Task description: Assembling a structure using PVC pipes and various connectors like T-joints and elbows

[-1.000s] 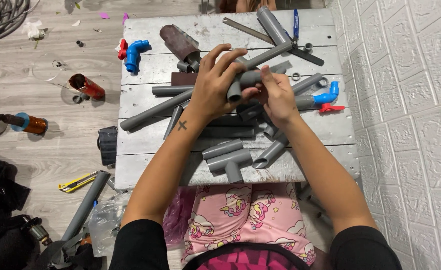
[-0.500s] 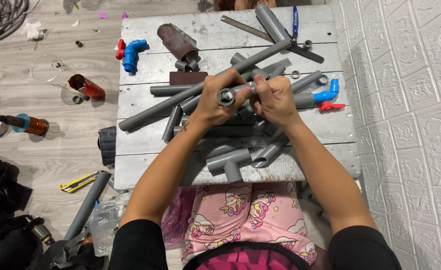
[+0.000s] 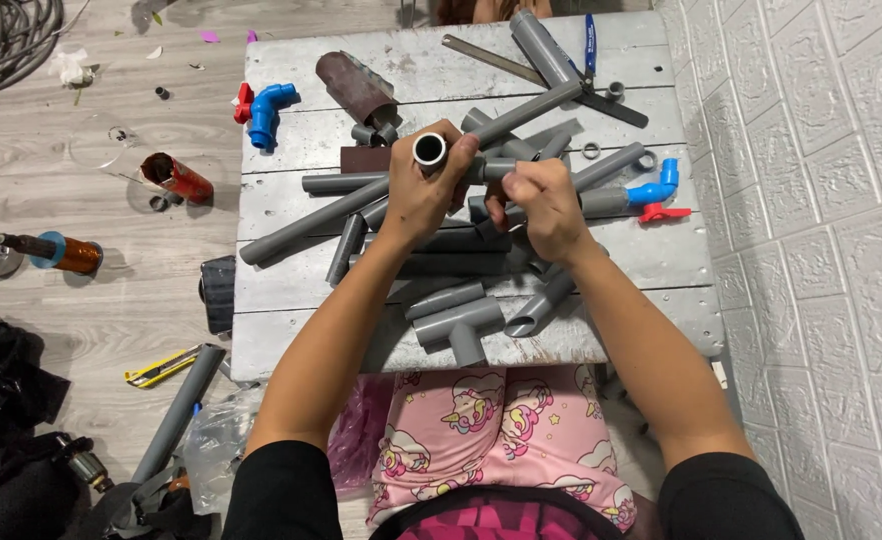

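I'm seeing two hands working over the grey wooden table (image 3: 441,60). My left hand (image 3: 423,195) is wrapping closed around a short grey pipe piece (image 3: 431,150), its open round end pointing up at the camera. My right hand (image 3: 541,205) is clenching closed on the other end of the same assembly, just beside the left; exactly what it's pinching is hidden by the fingers. The piece is being held raised above the middle of the table, over the pile.

I'm counting fast:
- one long grey pipe (image 3: 381,195) lying diagonally across the table under the hands
- one grey tee fitting (image 3: 458,325) near the front edge, one angled fitting (image 3: 536,310) just right of it
- two blue fittings: one blue elbow (image 3: 269,110) at top left, one blue valve (image 3: 656,188) with red handle at right
- one rusty brown tube (image 3: 356,85) at top
- one blue-handled tool (image 3: 589,45) at top right

The loose grey pieces are overlapping, so I can't give an exact total.

On the floor I'm seeing one red can (image 3: 176,178), one yellow utility knife (image 3: 161,367) and one more grey pipe (image 3: 176,415).
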